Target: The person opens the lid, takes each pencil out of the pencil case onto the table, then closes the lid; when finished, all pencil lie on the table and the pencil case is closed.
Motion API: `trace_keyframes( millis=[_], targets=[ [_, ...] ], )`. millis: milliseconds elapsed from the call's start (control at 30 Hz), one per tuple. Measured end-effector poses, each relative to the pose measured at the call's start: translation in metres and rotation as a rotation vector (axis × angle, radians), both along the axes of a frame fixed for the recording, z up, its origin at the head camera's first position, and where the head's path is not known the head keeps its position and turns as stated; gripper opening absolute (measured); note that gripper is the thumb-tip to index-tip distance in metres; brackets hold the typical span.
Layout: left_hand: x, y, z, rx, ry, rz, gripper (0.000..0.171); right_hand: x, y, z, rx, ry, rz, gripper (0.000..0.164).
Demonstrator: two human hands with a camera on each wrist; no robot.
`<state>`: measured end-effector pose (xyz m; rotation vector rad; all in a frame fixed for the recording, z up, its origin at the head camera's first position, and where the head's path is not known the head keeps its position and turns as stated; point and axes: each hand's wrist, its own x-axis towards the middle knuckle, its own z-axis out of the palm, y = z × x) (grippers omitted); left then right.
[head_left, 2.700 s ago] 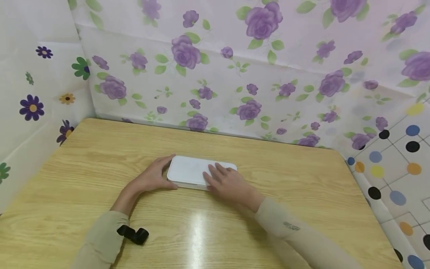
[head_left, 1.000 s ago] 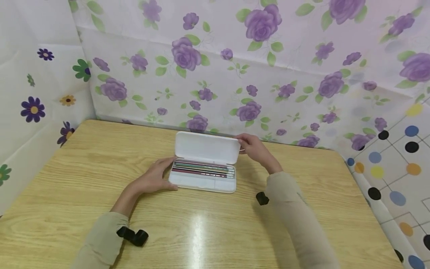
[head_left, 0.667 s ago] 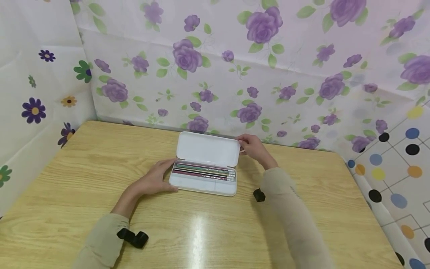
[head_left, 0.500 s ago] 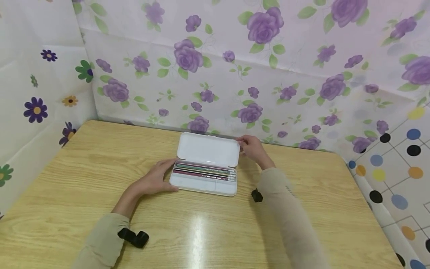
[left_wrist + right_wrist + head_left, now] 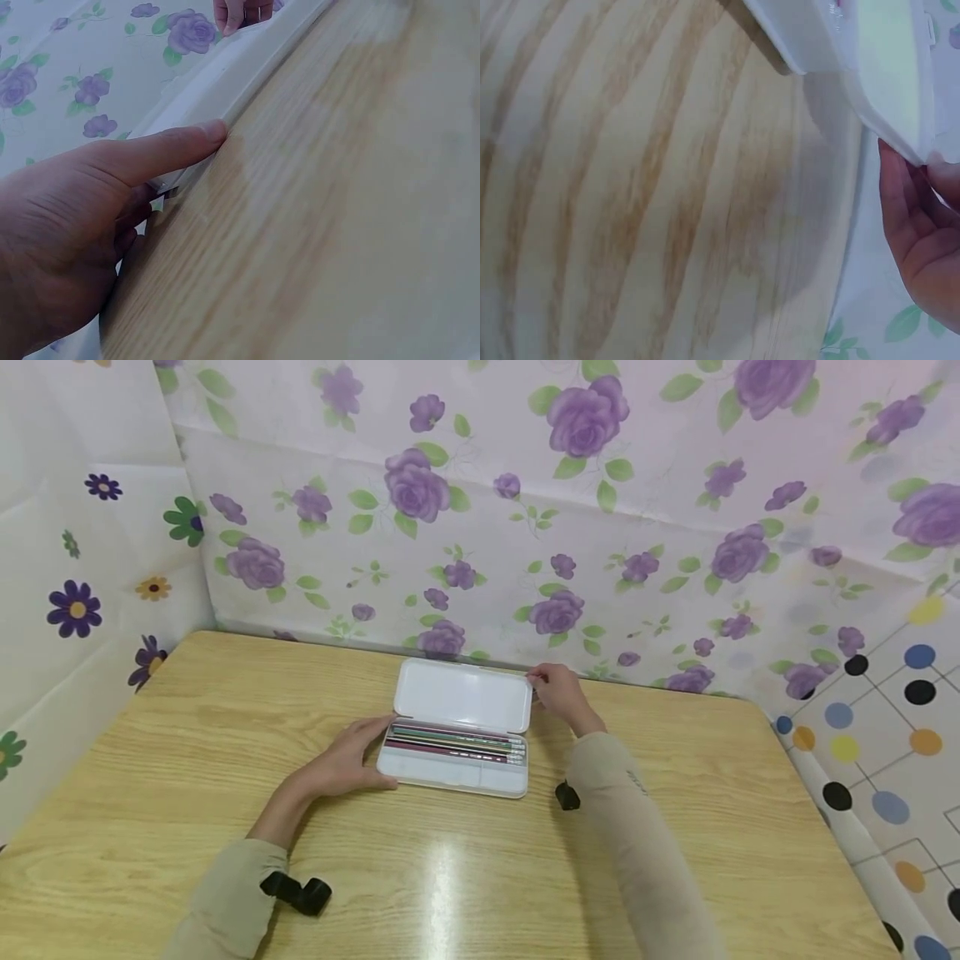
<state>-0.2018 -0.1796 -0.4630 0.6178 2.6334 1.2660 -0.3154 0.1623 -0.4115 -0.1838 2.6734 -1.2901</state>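
A white pencil case (image 5: 427,768) lies on the table with its lid (image 5: 463,695) raised and leaning back toward the wall. Several pencils (image 5: 450,742) in dark red, green and black lie side by side in its rear part, white ends to the right. The front strip of the case holds nothing visible. My left hand (image 5: 341,762) grips the left end, thumb at the front edge and fingers round the back; in the left wrist view its thumb (image 5: 180,150) presses along the side. My right hand (image 5: 562,695) pinches the lid's far right corner, seen also in the right wrist view.
The wooden table (image 5: 360,877) ends close behind the lid, where a wall sheet with purple flowers (image 5: 555,610) hangs. Another sheet with coloured dots (image 5: 892,743) hangs at the right. Black wrist devices (image 5: 303,893) are strapped to both sleeves.
The lid was closed with my right hand lying on it; now it stands raised and has tipped slightly further back, with my right hand at its corner. My left hand has stayed in place.
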Motion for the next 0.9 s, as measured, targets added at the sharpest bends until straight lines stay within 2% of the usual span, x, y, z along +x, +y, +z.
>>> trace_keyframes(
  millis=[300,533,633,733,900],
  targets=[
    [0.0,0.001,-0.001,0.012,0.011,0.019,0.098,0.013,0.008,0.01,-0.051,0.029,0.03,0.028],
    [0.0,0.002,-0.003,0.02,0.012,0.04,0.099,0.031,0.018,0.014,0.033,0.211,0.049,0.022],
    [0.0,0.002,-0.003,0.022,0.011,0.04,0.1,0.043,0.017,0.011,0.101,0.277,0.125,0.018],
    [0.0,0.002,-0.003,0.018,0.01,0.04,0.1,0.055,0.013,0.007,0.142,0.298,0.222,0.016],
    [-0.001,0.0,-0.003,0.015,0.02,0.044,0.101,0.069,-0.002,-0.001,0.118,0.292,0.324,0.017]
  ],
)
